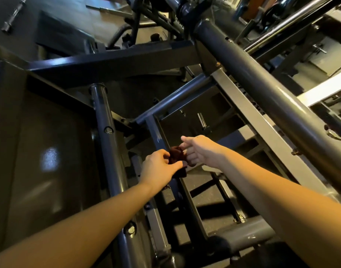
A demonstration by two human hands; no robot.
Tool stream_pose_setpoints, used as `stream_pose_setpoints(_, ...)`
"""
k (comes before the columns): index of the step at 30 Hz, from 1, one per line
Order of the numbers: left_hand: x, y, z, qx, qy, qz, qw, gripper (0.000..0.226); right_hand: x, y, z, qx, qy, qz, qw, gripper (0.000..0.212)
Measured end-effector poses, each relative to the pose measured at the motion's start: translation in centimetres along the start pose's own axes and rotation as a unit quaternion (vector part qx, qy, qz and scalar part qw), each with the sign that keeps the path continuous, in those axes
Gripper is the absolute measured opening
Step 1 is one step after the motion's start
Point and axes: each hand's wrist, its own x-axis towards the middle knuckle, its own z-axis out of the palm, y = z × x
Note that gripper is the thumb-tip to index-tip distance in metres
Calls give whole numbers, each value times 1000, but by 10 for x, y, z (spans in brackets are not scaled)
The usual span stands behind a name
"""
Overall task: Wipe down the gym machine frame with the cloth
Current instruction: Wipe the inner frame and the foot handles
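A small dark red cloth (176,154) is bunched between both hands, low in the middle of the view. My left hand (158,168) grips its lower left part with curled fingers and thumb. My right hand (199,150) pinches its upper right part. The cloth lies against a grey square upright (155,130) of the gym machine frame. Much of the cloth is hidden behind my fingers.
A thick round grey tube (262,89) runs diagonally across the right. A second round post (106,128) stands to the left, beside a large dark plate (40,151). A chrome peg (201,120) sticks up behind the hands. Dark speckled floor (196,182) shows below.
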Motion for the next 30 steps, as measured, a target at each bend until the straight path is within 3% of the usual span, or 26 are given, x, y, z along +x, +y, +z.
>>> stream_pose_setpoints(4, 14, 3, 2, -34, 24, -32, 999, 54, -7, -10, -2, 1, -3, -23, 1000, 47)
stream_pose_setpoints(11, 48, -2, -6, -97, 19, -74, 992, 16, 6, -25, -11, -23, -15, -54, 998, 48)
stream_pose_setpoints(14, 70, -20, -17, -11, 4, -86, 996, 10, 40, -13, -18, -183, 45, -81, 979, 29)
stream_pose_setpoints(17, 85, -42, -13, 59, -29, -117, 991, 12, 70, 10, -9, -343, 29, -80, 935, 18)
stream_pose_setpoints(22, 98, -68, 27, 80, -31, -120, 989, 14, 106, 44, 15, -343, 31, -62, 937, 7)
stream_pose_setpoints(26, 107, -81, 45, 77, -22, -101, 992, 34, 123, 56, 20, -332, 3, -47, 942, 10)
stream_pose_setpoints(30, 102, -82, 60, 89, 19, -65, 994, 25, 129, 60, 22, -330, 29, -75, 941, 12)
